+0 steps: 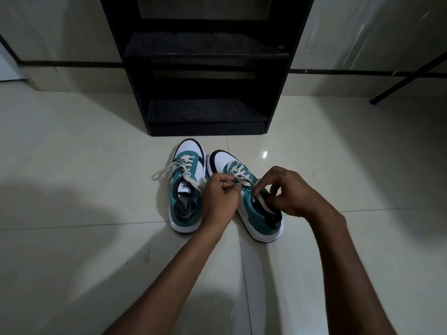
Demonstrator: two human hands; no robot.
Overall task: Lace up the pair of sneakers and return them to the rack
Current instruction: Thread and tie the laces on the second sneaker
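Observation:
Two teal, white and black sneakers stand side by side on the tiled floor, toes toward the rack. The left sneaker [186,189] has loose cream laces trailing to its left. My left hand [221,197] pinches a lace end over the right sneaker [251,206], near its upper eyelets. On that shoe's other side, my right hand [287,192] holds the other lace end between thumb and fingers. The right sneaker's cream lace [238,171] is threaded through its lower eyelets. Both hands hide part of the shoe's tongue and collar.
A black open shoe rack [208,68] stands against the wall just beyond the sneakers, its two visible shelves bare. A dark slanted leg with a blue foot [373,102] rests on the floor at the far right. Glossy pale tiles [72,165] surround the shoes.

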